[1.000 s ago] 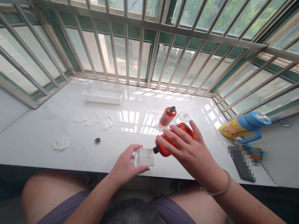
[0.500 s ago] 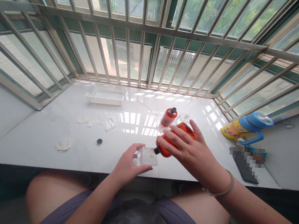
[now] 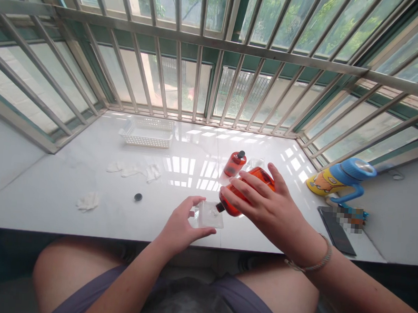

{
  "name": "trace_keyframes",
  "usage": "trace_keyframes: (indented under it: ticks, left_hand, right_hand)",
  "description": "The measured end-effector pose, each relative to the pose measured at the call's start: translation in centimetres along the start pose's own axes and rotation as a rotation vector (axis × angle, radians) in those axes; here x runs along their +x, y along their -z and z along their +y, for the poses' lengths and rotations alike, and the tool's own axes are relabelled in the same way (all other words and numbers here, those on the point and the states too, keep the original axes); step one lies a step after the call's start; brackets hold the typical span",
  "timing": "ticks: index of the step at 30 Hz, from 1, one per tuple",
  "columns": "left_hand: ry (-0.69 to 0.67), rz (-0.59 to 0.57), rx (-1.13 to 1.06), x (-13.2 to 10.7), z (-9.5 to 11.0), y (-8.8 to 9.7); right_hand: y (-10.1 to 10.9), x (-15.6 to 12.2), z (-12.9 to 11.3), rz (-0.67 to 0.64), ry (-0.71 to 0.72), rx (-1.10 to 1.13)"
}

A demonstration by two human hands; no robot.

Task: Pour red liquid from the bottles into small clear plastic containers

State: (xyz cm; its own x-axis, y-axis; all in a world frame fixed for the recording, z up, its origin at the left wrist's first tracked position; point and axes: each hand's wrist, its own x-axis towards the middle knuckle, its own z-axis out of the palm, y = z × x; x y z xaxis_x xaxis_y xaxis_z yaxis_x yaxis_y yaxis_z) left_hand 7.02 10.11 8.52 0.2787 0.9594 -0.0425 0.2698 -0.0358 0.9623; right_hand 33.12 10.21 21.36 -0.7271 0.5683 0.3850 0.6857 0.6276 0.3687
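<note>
My right hand (image 3: 266, 206) is wrapped round a large orange bottle (image 3: 244, 190), tipped on its side with its dark neck pointing down-left. The neck hangs over a small clear square container (image 3: 210, 215) near the front edge of the white counter (image 3: 49, 188). My left hand (image 3: 180, 226) grips that container between thumb and fingers. A smaller orange bottle with a black cap (image 3: 235, 163) stands just behind. A loose black cap (image 3: 138, 197) lies on the counter to the left.
A white slotted basket (image 3: 146, 134) sits at the back left. Crumpled white wipes (image 3: 87, 200) and more of them (image 3: 136, 170) lie on the left. A blue and yellow jug (image 3: 339, 177) and a dark flat device (image 3: 334, 229) are at the right. Window bars enclose the counter.
The clear container and the bottle neck have shifted slightly right and up together. The bottle stays tipped over the container.
</note>
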Motion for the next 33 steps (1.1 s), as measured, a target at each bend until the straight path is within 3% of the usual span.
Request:
trace_keyframes:
  ticks: [14, 33]
  left_hand:
    - [0.006, 0.006, -0.01, 0.0, 0.0, 0.1]
    - [-0.011, 0.02, -0.165, 0.2, -0.6, -0.4]
  right_hand:
    - [1.4, 0.9, 0.3, -0.034, 0.011, -0.008]
    - [2.4, 1.5, 0.5, 0.019, 0.034, -0.011]
